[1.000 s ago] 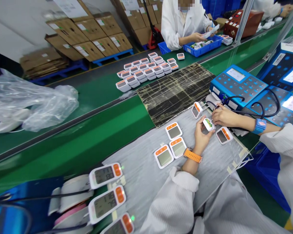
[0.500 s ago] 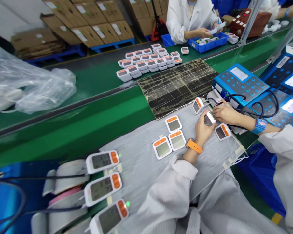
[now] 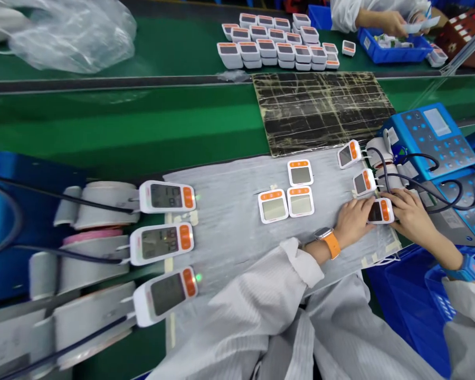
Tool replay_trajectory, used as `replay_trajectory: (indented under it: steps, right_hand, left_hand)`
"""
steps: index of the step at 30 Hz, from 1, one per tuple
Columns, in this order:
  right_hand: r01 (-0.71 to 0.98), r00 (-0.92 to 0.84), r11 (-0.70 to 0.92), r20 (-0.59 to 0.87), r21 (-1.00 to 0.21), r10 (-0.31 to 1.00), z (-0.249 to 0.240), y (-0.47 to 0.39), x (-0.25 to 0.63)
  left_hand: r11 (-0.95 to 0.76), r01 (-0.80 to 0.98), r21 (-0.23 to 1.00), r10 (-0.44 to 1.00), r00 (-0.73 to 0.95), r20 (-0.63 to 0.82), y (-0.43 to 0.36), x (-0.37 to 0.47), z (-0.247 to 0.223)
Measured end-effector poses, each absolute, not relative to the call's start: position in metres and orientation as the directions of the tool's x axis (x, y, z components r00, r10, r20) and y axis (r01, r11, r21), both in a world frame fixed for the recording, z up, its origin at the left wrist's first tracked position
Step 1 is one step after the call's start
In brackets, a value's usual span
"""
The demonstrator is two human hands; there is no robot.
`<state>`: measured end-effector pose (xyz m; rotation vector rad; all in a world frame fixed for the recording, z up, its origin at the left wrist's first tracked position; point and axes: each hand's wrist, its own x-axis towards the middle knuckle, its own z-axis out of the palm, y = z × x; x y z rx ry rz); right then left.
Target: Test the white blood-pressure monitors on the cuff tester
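At the right of the grey mat, my left hand grips the left side of a white monitor with orange buttons. My right hand is at that monitor's right end, its fingers near the cuff; their exact grip is partly hidden. Just above are two more monitors, an upper one and a lower one, beside white cuffs. Three monitors lie together mid-mat. On the left, three monitors with dark displays are joined to cuffs.
Blue testers with black cables stand at the right. Many monitors are grouped on the green conveyor, near a plastic bag. Across it, a person's hands hold a white strip over a blue tray. A dark patterned board lies beyond the mat.
The view has turned and shifted. Both hands have moved toward the mat's lower right, from the monitor held before to the one nearest me; a monitor now lies beside the cuffs above them.
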<state>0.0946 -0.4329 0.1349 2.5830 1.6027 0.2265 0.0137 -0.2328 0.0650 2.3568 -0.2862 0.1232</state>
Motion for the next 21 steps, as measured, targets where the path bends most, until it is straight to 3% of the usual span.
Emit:
replay_trajectory:
  steps: [8,11,15,17,19,21]
  right_hand:
    - [0.874,0.457,-0.471,0.131,0.119,0.880,0.123,-0.437,0.111]
    - [0.847,0.527,-0.531,0.099,0.021,0.844,0.144,-0.433,0.104]
    - [0.689,0.719,-0.682,0.118,-0.245,0.684,0.185,-0.413,0.093]
    - [0.553,0.769,-0.684,-0.025,-0.477,0.639,0.202,-0.393,0.094]
    - [0.371,0.698,-0.632,-0.244,-0.681,0.673,0.213,-0.368,0.102]
    - [0.212,0.567,-0.597,-0.400,-0.774,0.720,0.221,-0.342,0.113]
  left_hand:
    - [-0.515,-0.240,0.823,-0.061,0.968,0.244,-0.227,0.012,0.066]
    - [-0.452,-0.226,0.863,0.020,0.965,0.263,-0.220,0.003,0.076]
    - [-0.341,-0.294,0.893,0.068,0.940,0.335,-0.204,-0.007,0.094]
    - [-0.309,-0.328,0.893,0.057,0.931,0.361,-0.194,-0.010,0.105]
    - [-0.290,-0.332,0.898,0.081,0.926,0.369,-0.183,-0.010,0.112]
    - [-0.276,-0.313,0.909,0.151,0.919,0.363,-0.169,-0.009,0.115]
